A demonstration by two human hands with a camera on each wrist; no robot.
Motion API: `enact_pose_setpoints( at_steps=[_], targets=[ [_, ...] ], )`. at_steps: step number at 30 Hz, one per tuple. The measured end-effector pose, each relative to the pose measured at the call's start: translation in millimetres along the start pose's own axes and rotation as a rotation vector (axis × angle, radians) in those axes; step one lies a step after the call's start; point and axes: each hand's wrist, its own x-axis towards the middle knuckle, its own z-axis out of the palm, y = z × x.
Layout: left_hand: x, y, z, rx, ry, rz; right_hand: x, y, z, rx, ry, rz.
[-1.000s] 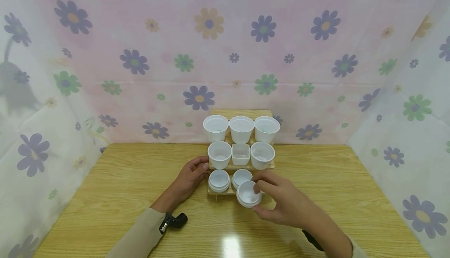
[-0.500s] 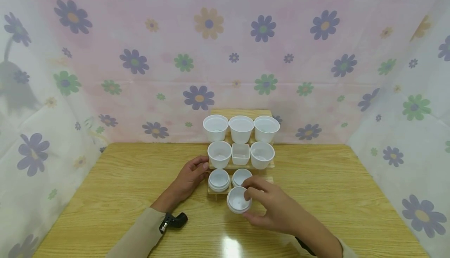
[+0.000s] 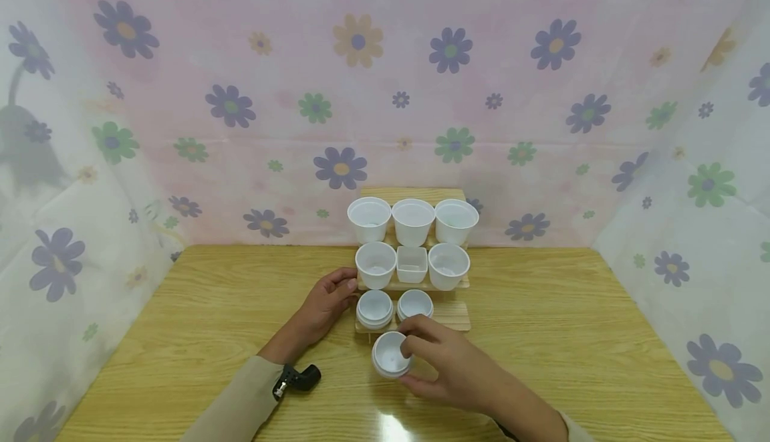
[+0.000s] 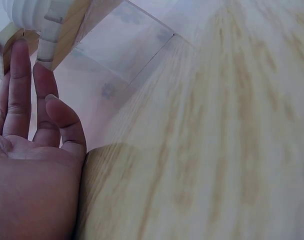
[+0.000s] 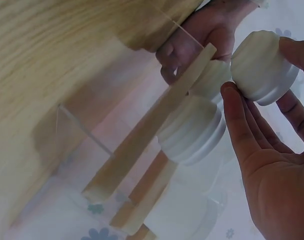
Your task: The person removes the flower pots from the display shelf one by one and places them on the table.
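My right hand (image 3: 448,365) pinches a small round white tub (image 3: 388,356) between thumb and fingers, in front of the lowest step of a tiered wooden rack (image 3: 452,317). The right wrist view shows the ribbed side of this tub (image 5: 264,67) between the fingertips. Two similar tubs, one at the left (image 3: 375,308) and one in the middle (image 3: 415,303), sit on that step; its right end is bare wood. My left hand (image 3: 325,303) rests at the rack's left side, fingers extended, with fingertips touching the step edges in the left wrist view.
On the middle step stand two round white cups and a square cup (image 3: 412,265) between them. Three larger white cups (image 3: 413,221) line the top step. The rack stands on a wood-grain table (image 3: 559,335) before a flowered cloth backdrop (image 3: 385,107).
My right hand has carried the tub leftward and toward the front, away from the right end of the lowest step. The left hand has stayed at the rack's side.
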Motion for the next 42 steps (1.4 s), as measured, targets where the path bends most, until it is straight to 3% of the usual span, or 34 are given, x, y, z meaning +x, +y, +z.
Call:
enact_pose_setpoints(
  at_steps=[21, 30, 42],
  targets=[
    [0.6, -0.4, -0.4, 0.016, -0.012, -0.008, -2.4, 4.6, 25.6, -0.057, -0.123, 0.063],
    [1.1, -2.5, -0.9, 0.013, -0.022, -0.01, 0.0, 6.5, 33.9, -0.133, -0.168, 0.091],
    [0.2, -1.3, -1.1, 0.008, -0.018, -0.005, 1.6, 6.7, 39.7, -0.151, -0.154, 0.097]
  ],
)
